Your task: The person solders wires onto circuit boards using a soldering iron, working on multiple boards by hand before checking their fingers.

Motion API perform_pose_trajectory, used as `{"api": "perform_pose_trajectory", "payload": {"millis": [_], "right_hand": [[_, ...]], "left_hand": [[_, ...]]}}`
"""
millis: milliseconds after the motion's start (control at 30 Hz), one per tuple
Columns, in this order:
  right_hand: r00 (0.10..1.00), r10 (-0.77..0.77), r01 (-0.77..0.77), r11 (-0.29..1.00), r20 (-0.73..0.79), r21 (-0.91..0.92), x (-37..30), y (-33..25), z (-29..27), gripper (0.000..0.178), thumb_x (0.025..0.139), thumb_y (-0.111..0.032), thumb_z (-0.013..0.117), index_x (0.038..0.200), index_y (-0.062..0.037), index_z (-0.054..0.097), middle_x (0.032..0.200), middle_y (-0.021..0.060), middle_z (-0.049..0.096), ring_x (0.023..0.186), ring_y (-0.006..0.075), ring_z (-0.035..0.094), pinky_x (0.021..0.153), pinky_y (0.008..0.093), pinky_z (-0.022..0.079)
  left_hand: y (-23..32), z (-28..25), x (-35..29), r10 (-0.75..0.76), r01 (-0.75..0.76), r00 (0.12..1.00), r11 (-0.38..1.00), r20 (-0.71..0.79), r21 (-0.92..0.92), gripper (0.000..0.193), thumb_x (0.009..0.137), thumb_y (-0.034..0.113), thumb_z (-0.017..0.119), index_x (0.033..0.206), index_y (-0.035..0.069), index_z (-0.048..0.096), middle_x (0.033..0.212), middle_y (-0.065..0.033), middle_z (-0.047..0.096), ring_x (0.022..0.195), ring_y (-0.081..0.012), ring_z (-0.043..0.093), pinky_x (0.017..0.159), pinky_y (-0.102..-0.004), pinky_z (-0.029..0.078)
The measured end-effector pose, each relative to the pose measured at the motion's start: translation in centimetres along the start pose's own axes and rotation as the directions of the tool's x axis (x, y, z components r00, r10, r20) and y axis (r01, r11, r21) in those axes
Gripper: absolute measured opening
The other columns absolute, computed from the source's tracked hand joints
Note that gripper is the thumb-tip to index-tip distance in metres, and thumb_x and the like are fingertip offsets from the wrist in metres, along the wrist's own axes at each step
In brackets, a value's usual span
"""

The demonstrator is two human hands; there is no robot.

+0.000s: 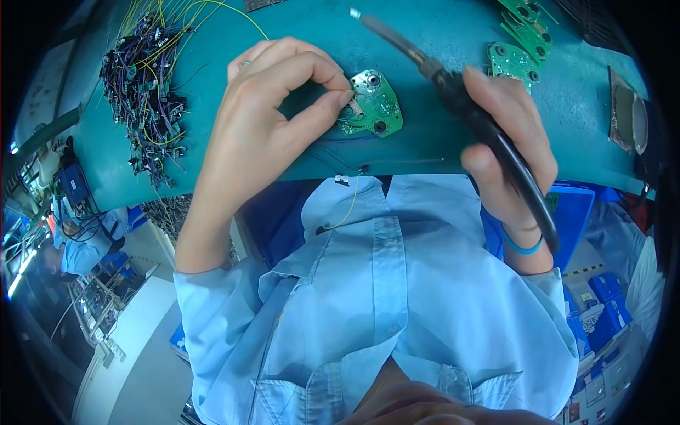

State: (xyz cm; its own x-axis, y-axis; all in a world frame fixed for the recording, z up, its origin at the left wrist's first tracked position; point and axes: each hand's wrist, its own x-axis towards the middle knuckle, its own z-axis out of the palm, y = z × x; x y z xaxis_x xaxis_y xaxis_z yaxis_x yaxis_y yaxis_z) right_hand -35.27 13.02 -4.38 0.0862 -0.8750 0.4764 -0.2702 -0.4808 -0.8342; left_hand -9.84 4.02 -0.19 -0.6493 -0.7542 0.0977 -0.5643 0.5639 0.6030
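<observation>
A green circuit board [383, 106] with dark round parts lies on the teal mat in front of me. At its left edge, my left hand [265, 117] has thumb and forefinger pinched together over a small component; what is between the fingertips is too small to make out. My right hand [520, 131] is wrapped round the black handle of a soldering iron [489, 127]. The iron's metal tip points up and left, above the board and apart from it. Thin wires with a small connector [341, 180] hang over the mat's near edge.
A tangled heap of dark wires with connectors [145, 92] covers the left of the teal mat [432, 145], yellow wires looping from it. More green boards [511, 60] are piled at the far right. A brownish holder [626, 113] sits at the right edge. A blue bin [574, 219] stands below the mat.
</observation>
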Motion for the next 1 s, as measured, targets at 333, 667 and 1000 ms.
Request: {"api": "perform_pose_trajectory", "payload": {"millis": [333, 667, 1000], "right_hand": [[0.969, 0.207, -0.143, 0.915, -0.134, 0.376, -2.1, -0.1, 0.1, 0.034, 0.087, -0.019, 0.075, 0.112, 0.0012, 0.063, 0.099, 0.0157, 0.066, 0.087, 0.0267, 0.059, 0.083, 0.0383, 0.049], [0.98, 0.196, -0.179, 0.93, -0.021, 0.32, -1.6, -0.3, 0.1, 0.03, 0.085, -0.016, 0.076, 0.106, 0.0002, 0.061, 0.097, 0.0153, 0.066, 0.083, 0.0243, 0.059, 0.08, 0.0353, 0.049], [0.978, 0.206, -0.204, 0.955, 0.015, 0.215, -1.6, -0.6, 0.1, 0.031, 0.084, -0.014, 0.077, 0.107, 0.0012, 0.062, 0.096, 0.0154, 0.066, 0.084, 0.0237, 0.06, 0.079, 0.0341, 0.049]], "left_hand": [[-0.3, -1.3, 1.0, 0.023, -0.029, 0.991, 0.999, 0.13, 0.042, 0.005, 0.079, 0.003, 0.074, 0.081, 0.004, 0.07, 0.099, -0.0048, 0.072, 0.094, -0.0201, 0.06, 0.096, -0.0355, 0.041], [-0.1, -1.5, 0.9, -0.025, 0.021, 0.989, 0.999, 0.145, 0.032, 0.007, 0.076, 0.001, 0.073, 0.08, 0.004, 0.068, 0.099, -0.0045, 0.073, 0.092, -0.02, 0.059, 0.095, -0.0354, 0.042], [0.1, -1.2, 0.6, -0.013, 0.008, 0.993, 0.999, 0.121, 0.04, 0.006, 0.076, 0.001, 0.072, 0.079, 0.004, 0.068, 0.099, -0.0044, 0.073, 0.092, -0.0198, 0.059, 0.096, -0.0344, 0.041]]}}
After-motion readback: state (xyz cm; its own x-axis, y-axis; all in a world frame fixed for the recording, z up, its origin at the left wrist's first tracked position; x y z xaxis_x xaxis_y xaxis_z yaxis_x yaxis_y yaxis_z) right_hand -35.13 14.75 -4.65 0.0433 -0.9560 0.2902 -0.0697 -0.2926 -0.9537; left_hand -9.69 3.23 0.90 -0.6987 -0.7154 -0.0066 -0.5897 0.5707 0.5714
